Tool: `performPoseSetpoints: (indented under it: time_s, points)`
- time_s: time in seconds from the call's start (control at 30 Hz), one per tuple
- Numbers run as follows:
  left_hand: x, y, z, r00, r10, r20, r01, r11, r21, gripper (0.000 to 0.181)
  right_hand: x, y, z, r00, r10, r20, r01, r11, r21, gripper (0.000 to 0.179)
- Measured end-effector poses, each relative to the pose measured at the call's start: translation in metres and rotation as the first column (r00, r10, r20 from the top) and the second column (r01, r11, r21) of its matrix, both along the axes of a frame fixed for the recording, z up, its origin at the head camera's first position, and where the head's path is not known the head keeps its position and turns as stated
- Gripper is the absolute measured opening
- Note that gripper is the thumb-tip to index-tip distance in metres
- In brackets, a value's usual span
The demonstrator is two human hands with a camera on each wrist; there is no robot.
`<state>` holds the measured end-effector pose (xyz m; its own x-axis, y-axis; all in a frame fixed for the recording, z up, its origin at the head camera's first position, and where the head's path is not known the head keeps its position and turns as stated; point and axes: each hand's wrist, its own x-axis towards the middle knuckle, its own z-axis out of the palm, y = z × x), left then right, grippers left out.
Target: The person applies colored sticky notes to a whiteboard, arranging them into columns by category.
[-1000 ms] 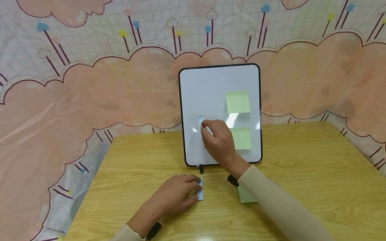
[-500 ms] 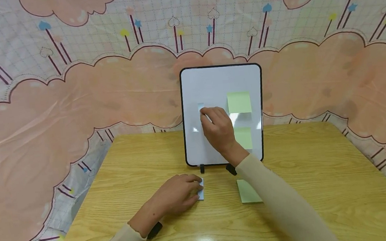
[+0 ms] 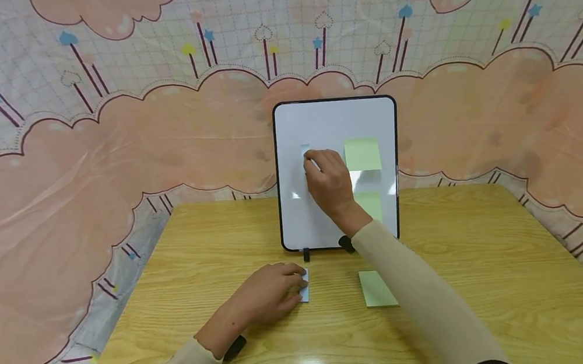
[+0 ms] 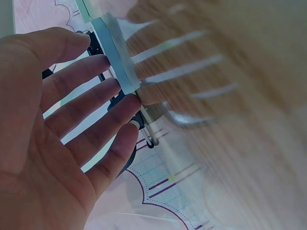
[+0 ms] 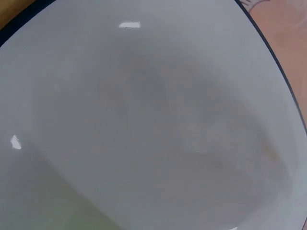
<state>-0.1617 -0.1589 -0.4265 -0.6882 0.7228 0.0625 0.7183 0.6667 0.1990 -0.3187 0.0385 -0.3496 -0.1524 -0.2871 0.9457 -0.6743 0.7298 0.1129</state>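
Note:
My right hand is raised against the white board, pinching a light blue sticky note at its left part. Only the note's top shows above the fingertips. On the table, my left hand rests with its fingertips on a light blue sticky note pad. The left wrist view has its fingers extended, touching the edge of the blue pad. The right wrist view holds mostly bare board surface; my right hand is out of that view.
Two green sticky notes, an upper and a lower one partly behind my wrist, are on the board's right side. A green sticky note pad lies on the wooden table, partly under my right sleeve. A printed cloth hangs behind.
My right hand has moved up the board with the blue sticky note, to about the height of the upper green note. The left hand has stayed on the blue pad.

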Motion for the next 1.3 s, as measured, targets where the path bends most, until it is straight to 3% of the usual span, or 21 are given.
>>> performPoseSetpoints:
  time_s: [0.4,0.67,1.1,1.3]
  points:
    - [0.002,-0.001,0.002,1.0,0.006,0.007,-0.006,1.0,0.002,0.028,-0.015,-0.004,0.001,0.999,-0.008,0.046,0.009,1.0,-0.024,0.018]
    - [0.0,0.0,-0.003,1.0,0.006,0.004,-0.006,1.0,0.004,0.027,-0.02,-0.004,0.0,0.998,-0.021,0.055,0.022,0.999,-0.03,0.016]
    - [0.0,0.0,-0.002,1.0,0.005,0.0,-0.005,1.0,-0.002,0.027,-0.024,-0.001,-0.002,0.991,-0.048,0.124,0.051,0.999,-0.017,0.017]
    - [0.0,0.0,-0.001,1.0,0.005,-0.003,-0.005,1.0,-0.001,0.027,-0.025,-0.002,-0.002,0.992,-0.053,0.117,0.055,0.998,-0.02,0.015]
